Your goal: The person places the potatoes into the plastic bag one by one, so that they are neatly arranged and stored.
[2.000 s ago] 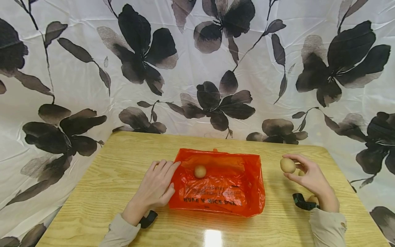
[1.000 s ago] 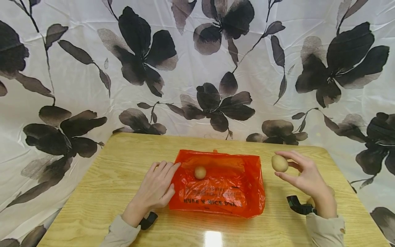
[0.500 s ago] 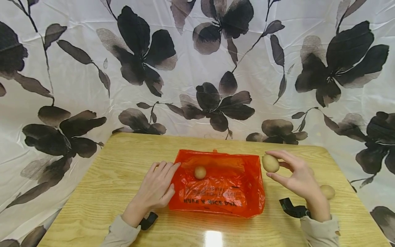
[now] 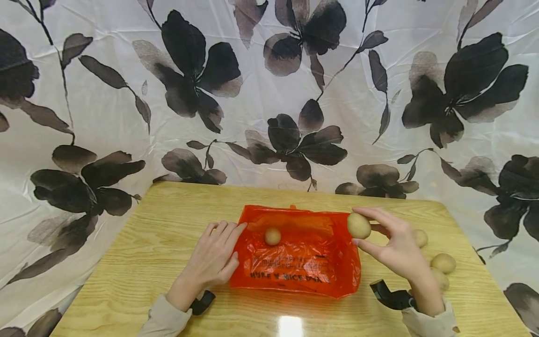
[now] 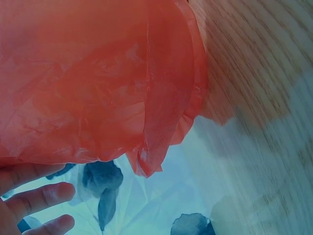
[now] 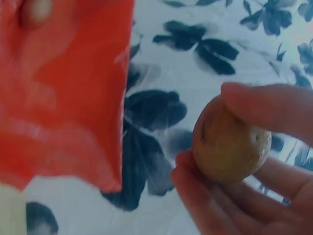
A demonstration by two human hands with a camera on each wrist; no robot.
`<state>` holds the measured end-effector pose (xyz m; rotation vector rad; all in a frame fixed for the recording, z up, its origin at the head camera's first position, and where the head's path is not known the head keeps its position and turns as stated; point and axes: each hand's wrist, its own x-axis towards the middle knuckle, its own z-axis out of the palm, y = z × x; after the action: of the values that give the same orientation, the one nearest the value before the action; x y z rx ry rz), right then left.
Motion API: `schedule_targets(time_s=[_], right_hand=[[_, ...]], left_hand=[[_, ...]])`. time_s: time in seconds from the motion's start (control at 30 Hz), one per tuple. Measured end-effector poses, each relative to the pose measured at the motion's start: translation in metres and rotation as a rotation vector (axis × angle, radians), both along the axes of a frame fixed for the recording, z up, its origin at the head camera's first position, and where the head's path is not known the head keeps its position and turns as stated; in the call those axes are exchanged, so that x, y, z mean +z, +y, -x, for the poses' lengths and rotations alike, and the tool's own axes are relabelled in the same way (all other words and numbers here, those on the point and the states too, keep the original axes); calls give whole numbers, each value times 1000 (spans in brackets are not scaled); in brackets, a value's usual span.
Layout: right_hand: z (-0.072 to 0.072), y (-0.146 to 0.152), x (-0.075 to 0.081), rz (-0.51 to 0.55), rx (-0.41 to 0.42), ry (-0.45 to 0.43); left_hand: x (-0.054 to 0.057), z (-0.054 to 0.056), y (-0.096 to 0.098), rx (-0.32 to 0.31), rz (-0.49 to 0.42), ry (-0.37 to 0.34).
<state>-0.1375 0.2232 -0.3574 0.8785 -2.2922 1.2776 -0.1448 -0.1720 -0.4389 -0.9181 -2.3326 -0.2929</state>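
In the head view, my right hand (image 4: 400, 250) pinches a round, yellow-brown potato (image 4: 359, 225) between thumb and fingers, overlapping the right edge of a red plastic bag (image 4: 353, 267). The right wrist view shows the held potato (image 6: 232, 142) close up, with small dark marks on its skin. Another potato (image 4: 273, 236) lies inside the bag, which is spread with its mouth toward me. My left hand (image 4: 212, 257) rests at the bag's left side, fingers extended along it. In the left wrist view one finger touches the red plastic (image 5: 98, 98) while other fingers (image 5: 46, 196) sit apart below.
Three more potatoes lie on the wooden table's right side: one at the back (image 4: 420, 238), and a pair nearer, an outer potato (image 4: 443, 263) and one partly hidden by my wrist (image 4: 440, 280). A flower-printed cloth (image 4: 252, 93) hangs behind the table (image 4: 168, 206).
My right hand has carried the potato leftward from the table's right side to the bag's edge, uncovering potatoes behind it. The left hand and the bag have stayed put.
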Motion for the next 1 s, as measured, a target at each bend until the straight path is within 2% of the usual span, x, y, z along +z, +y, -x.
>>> schedule_targets(time_s=[0.2,0.33,0.47,0.73,0.87,1.0], right_hand=[[-7,-13,8,-21,-65,-53],[-8,-22,15,-99,-125,-100],[-7,-32,24,-185,-152,-159],[1,-50,36,-321,-127,-292],[8,-59,39,-412,-91,-297],[15,-68,38,-459,-55,-311]], left_hand=[[0,0,-1,0,1,0],[0,0,0,-5,0,8],[0,0,0,-6,1,12],[0,0,1,-10,-1,18],[0,0,1,-3,2,12],[0,0,1,-2,0,10]])
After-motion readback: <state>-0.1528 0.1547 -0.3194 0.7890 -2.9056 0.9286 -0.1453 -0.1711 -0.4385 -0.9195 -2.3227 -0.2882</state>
